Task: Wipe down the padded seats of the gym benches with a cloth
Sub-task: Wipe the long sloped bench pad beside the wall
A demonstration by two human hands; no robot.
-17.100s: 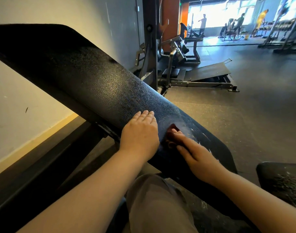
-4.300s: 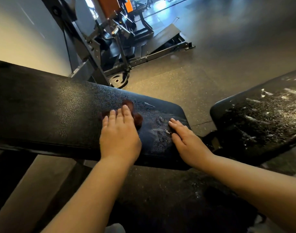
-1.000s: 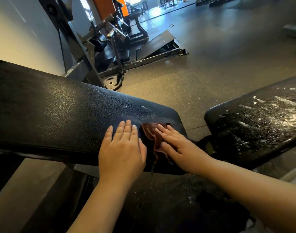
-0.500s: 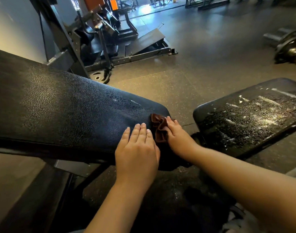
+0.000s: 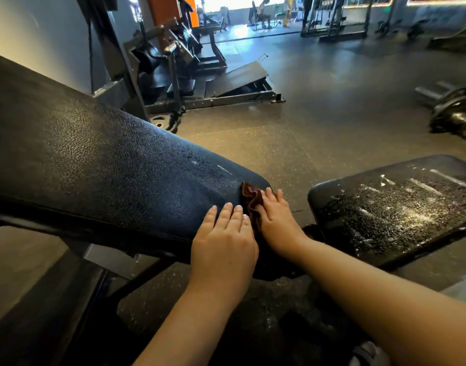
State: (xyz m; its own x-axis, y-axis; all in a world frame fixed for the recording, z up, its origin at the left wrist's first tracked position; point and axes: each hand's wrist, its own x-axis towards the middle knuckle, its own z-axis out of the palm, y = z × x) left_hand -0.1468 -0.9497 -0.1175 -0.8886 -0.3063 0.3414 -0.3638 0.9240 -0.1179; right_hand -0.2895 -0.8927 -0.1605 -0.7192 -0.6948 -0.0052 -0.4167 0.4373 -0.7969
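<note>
Cloth bunched at backrest pad right end, under flat right hand; left hand flat beside. Backrest mostly wiped; seat pad right, foamy, undone.

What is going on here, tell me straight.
A person is wiping a long black padded bench back. The right hand presses a bunched dark red-brown cloth against the pad's lower end, while the left hand rests flat beside it. The separate black seat pad to the right is streaked with white residue and droplets, so it looks not yet wiped.
</note>
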